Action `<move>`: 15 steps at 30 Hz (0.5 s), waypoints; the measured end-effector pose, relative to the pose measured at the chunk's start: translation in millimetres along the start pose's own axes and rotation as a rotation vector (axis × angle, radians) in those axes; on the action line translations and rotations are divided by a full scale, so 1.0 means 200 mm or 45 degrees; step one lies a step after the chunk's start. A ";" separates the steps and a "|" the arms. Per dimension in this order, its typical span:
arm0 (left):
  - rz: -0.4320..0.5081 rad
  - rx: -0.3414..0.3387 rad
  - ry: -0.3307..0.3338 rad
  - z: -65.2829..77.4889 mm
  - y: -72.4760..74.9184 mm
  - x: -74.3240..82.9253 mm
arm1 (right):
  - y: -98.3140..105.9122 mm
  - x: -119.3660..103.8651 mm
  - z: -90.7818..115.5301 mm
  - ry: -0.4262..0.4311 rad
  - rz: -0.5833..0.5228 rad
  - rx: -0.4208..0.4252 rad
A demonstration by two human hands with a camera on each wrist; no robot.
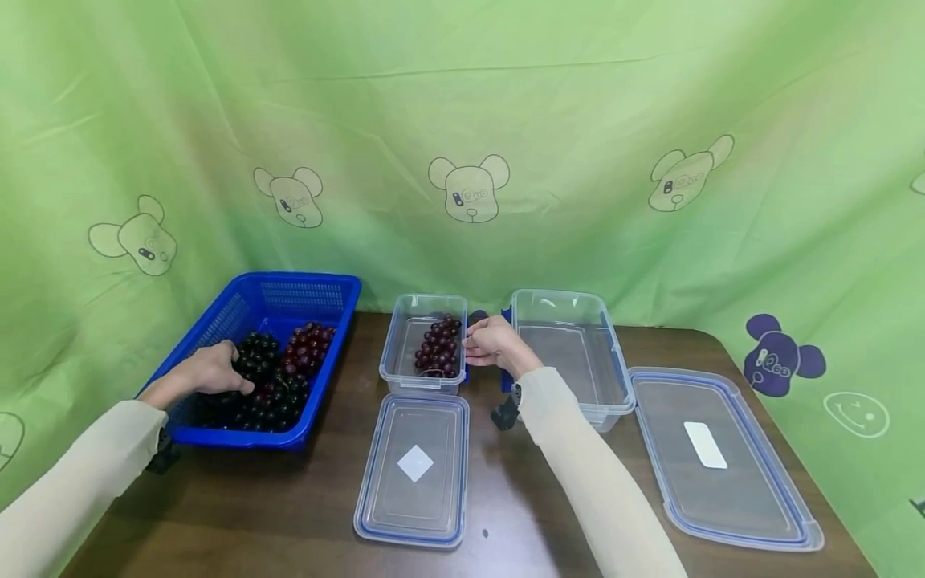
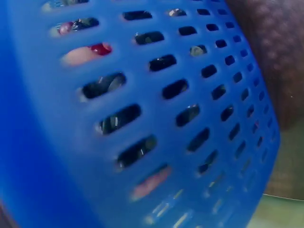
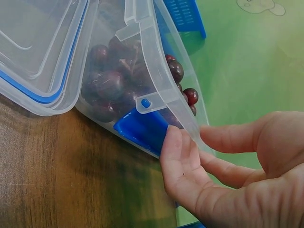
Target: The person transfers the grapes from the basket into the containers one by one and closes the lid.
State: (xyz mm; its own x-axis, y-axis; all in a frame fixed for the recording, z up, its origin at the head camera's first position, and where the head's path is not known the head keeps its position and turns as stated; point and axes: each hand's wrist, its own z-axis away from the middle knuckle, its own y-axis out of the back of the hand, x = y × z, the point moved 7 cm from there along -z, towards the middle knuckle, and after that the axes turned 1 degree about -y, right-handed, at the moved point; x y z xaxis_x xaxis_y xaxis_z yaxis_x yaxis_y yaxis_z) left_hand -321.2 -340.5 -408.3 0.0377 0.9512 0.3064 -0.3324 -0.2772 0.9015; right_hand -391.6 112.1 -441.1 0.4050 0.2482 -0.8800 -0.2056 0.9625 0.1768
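Note:
In the head view, my left hand reaches into the blue basket and grips a bunch of black grapes. Through the basket's slots, the left wrist view shows bits of finger and dark fruit; most of the grip is hidden. Redder grapes lie at the basket's right side. My right hand pinches the right rim of the small clear container, thumb on one side, fingers on the other. Inside that container lies a bunch of red grapes. Its blue side clip hangs down.
A larger clear container stands right of the right hand. The small lid lies in front of the small container, the large lid at the right of the brown table. A green printed curtain hangs behind.

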 end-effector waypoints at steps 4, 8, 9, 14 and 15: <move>-0.039 0.013 -0.037 -0.01 0.02 -0.01 | 0.00 0.00 0.00 0.002 -0.005 0.001; -0.063 0.023 -0.060 -0.01 0.05 -0.01 | 0.00 0.00 0.00 0.005 -0.003 0.003; -0.071 0.021 -0.065 0.00 0.05 0.00 | 0.00 0.00 -0.01 0.004 -0.002 0.002; -0.102 0.032 -0.080 0.00 0.11 0.01 | 0.00 0.00 0.00 0.008 0.006 -0.002; -0.099 0.035 -0.080 0.00 0.12 0.01 | 0.00 0.00 0.00 0.009 0.009 -0.002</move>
State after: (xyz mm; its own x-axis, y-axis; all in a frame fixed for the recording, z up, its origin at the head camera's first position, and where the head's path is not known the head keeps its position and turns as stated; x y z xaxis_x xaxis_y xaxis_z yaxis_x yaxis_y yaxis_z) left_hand -328.2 -345.7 -386.6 0.1215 0.9599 0.2528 -0.3005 -0.2072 0.9310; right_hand -392.7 112.7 -440.3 0.3974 0.2541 -0.8818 -0.2100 0.9606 0.1822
